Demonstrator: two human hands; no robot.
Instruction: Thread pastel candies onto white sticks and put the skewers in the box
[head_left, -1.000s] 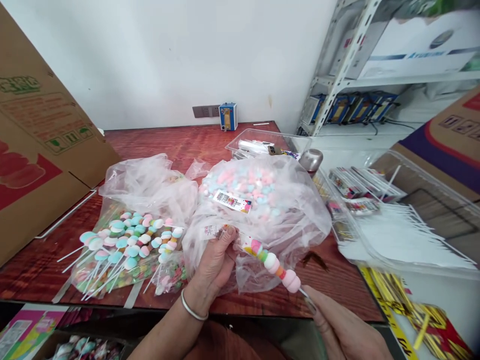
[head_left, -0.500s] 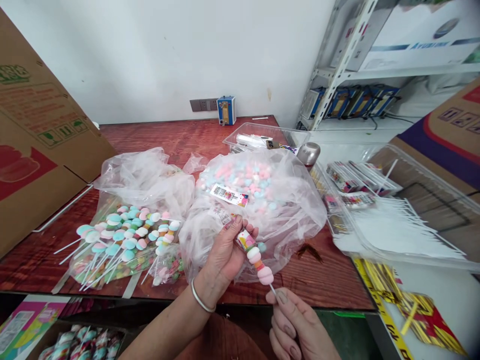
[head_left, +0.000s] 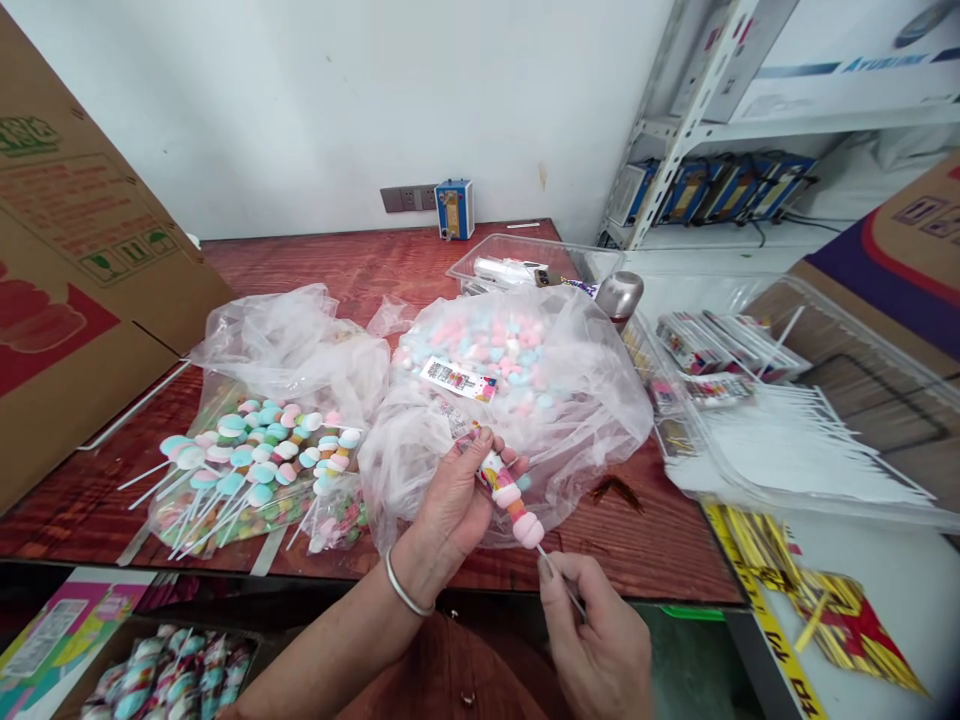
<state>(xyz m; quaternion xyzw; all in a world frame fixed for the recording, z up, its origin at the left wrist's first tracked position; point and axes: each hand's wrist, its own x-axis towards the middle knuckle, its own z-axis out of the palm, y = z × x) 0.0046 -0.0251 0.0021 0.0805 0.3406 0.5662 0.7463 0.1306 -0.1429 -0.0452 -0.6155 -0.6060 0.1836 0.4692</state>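
Note:
A marshmallow skewer [head_left: 528, 529] with pink and orange candies points down and to the right between my hands. My left hand [head_left: 461, 490], with a bangle on the wrist, is closed around a printed wrapper [head_left: 493, 470] that covers the skewer's upper part. Below the candies, my right hand [head_left: 592, 630] pinches the thin stick. Behind my left hand lies a clear plastic bag [head_left: 592, 400] of pastel marshmallows, with a printed card [head_left: 459, 379] on top. Several finished marshmallow skewers [head_left: 255, 455] are piled on another bag at the left.
Right of the table, a clear tray [head_left: 720, 470] holds white sticks [head_left: 802, 450] and packs of printed wrappers. Gold twist ties [head_left: 832, 610] lie nearer me. A large carton [head_left: 90, 260] stands left; wrapped skewers fill a box [head_left: 172, 670] below the table edge. A metal-capped object [head_left: 619, 297] stands behind.
The wrapper now reaches lower over the candies. My right hand has turned, curling its fingers around the stick. The view has shifted slightly.

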